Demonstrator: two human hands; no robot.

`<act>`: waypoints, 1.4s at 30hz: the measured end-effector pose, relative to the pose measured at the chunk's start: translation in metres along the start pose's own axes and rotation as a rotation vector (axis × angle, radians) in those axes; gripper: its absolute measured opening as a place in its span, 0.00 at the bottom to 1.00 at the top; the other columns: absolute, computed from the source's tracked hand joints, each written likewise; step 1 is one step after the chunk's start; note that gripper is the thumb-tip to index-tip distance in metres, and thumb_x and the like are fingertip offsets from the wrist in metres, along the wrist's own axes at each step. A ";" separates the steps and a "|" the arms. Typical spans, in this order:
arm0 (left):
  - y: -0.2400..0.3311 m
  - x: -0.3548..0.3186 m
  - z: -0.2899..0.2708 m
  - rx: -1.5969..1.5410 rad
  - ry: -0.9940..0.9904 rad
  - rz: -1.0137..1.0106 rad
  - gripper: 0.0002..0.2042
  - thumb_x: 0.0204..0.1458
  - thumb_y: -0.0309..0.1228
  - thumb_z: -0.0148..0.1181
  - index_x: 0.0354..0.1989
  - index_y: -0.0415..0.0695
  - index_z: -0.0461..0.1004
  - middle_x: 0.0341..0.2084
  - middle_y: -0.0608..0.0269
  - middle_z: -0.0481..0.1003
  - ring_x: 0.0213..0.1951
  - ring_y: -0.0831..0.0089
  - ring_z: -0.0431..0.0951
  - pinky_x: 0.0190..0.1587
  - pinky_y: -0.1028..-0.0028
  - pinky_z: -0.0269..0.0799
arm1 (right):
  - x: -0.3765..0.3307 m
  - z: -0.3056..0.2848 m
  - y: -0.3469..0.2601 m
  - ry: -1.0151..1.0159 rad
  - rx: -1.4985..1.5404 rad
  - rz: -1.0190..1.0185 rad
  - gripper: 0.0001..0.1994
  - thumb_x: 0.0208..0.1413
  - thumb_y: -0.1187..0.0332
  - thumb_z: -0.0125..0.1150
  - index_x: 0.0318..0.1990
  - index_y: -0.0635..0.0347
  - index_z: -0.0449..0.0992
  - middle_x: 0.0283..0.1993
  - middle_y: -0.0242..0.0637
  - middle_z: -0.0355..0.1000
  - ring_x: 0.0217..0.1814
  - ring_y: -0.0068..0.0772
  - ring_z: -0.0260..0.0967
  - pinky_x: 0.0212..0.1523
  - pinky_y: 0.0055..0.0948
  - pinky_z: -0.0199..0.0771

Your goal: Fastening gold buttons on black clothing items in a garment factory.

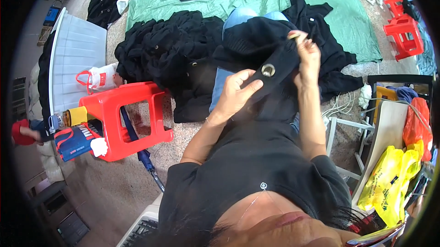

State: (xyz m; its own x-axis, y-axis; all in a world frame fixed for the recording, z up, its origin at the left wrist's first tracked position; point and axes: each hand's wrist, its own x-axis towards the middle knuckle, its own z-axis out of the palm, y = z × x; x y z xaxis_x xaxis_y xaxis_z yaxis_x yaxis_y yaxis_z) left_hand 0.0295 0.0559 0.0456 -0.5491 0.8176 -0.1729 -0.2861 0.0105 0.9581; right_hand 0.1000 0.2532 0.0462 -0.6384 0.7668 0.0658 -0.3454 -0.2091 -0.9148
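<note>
Head view: left hand pinches the black strap by its eyelet; right hand grips its top end; best kept taut.

— What sort of place am I looking into?
— I see a small garment workroom: heaps of black clothing on a green sheet over a speckled floor, red plastic stools, and stuffed carrier bags.

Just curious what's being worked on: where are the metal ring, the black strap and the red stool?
metal ring (268,70), head view, its rim
black strap (283,59), head view, mid-length
red stool (120,97), head view, seat top
</note>
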 end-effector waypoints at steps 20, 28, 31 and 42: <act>0.016 0.017 0.006 0.088 0.229 0.332 0.11 0.62 0.30 0.58 0.45 0.35 0.75 0.34 0.71 0.76 0.36 0.88 0.69 0.40 0.84 0.66 | -0.015 0.009 -0.039 -0.427 -0.884 -0.580 0.12 0.51 0.73 0.66 0.44 0.59 0.79 0.28 0.35 0.70 0.26 0.30 0.68 0.28 0.27 0.67; 0.012 0.018 0.006 0.092 0.257 0.310 0.10 0.62 0.30 0.58 0.45 0.35 0.75 0.31 0.73 0.74 0.33 0.88 0.67 0.36 0.84 0.64 | -0.017 0.005 -0.039 -0.435 -0.793 -0.674 0.11 0.50 0.76 0.66 0.43 0.62 0.80 0.26 0.36 0.70 0.22 0.29 0.66 0.24 0.26 0.64; 0.010 0.018 0.009 0.047 0.297 0.302 0.10 0.62 0.30 0.58 0.44 0.35 0.75 0.30 0.73 0.74 0.33 0.88 0.67 0.36 0.83 0.64 | -0.032 0.011 -0.044 -0.386 -0.773 -0.632 0.09 0.52 0.77 0.65 0.42 0.64 0.80 0.25 0.36 0.71 0.22 0.28 0.66 0.23 0.26 0.65; 0.010 0.018 0.018 0.074 0.283 0.351 0.09 0.61 0.29 0.58 0.45 0.35 0.75 0.34 0.68 0.77 0.37 0.85 0.70 0.40 0.81 0.67 | -0.042 0.018 -0.019 -0.282 -0.888 -0.613 0.09 0.51 0.73 0.68 0.41 0.62 0.80 0.25 0.36 0.70 0.22 0.30 0.69 0.23 0.26 0.67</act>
State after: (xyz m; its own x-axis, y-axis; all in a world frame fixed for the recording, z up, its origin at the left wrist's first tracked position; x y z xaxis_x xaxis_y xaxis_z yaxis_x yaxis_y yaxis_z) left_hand 0.0308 0.0813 0.0559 -0.7985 0.5900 0.1197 0.0069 -0.1898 0.9818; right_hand 0.1212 0.2140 0.0674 -0.7006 0.4029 0.5889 -0.1131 0.7522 -0.6492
